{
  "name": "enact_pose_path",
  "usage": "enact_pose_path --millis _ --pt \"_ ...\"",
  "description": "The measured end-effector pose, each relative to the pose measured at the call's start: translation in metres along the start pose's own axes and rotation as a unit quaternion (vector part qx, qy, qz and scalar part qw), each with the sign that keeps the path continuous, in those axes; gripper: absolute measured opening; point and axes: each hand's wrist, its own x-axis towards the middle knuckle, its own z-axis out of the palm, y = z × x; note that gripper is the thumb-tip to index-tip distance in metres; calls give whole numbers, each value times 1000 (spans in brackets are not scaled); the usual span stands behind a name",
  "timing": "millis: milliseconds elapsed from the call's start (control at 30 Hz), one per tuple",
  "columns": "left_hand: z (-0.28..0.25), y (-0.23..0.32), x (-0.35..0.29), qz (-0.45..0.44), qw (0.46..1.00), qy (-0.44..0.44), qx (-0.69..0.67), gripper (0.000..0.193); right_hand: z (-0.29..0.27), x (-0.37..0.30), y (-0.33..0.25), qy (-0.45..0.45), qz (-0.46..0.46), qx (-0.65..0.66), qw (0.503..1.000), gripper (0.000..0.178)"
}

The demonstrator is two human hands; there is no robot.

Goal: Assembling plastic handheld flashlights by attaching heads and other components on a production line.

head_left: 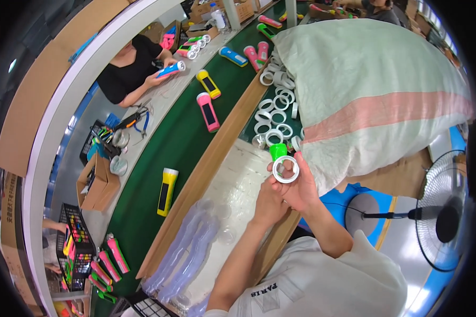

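Observation:
A white plastic ring (286,169) faces up in front of me, gripped by the fingers of my right hand (303,189). Close against it on the left is my left hand (272,203), its fingers curled; what they hold, if anything, is hidden. Just beyond the ring shows a bright green plastic piece (278,152), partly covered, and I cannot tell whether a hand holds it. Many loose white rings (277,117) lie in a heap past my hands. Long rows of clear round discs (182,253) rest on the pale work surface (237,171) to my left.
A large pale sack (365,79) bulges at the right beside the rings. Left of a wooden rail (195,166), a green belt (148,211) carries flashlights (208,112). Across it, a co-worker (129,68) holds a blue flashlight (170,69). A fan (444,222) stands at right.

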Motion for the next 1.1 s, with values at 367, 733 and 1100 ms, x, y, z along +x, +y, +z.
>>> enact_pose_path --millis 367,733,1100 --pt "-105 -11 -57 -247 939 75 -228 23 -7 13 16 -23 50 8 998 54" --pt "-210 54 -132 -247 841 114 -468 15 19 17 101 -19 234 -29 972 51" --pt "-227 97 -134 -153 943 -132 266 37 22 14 115 -6 227 -76 971 45"
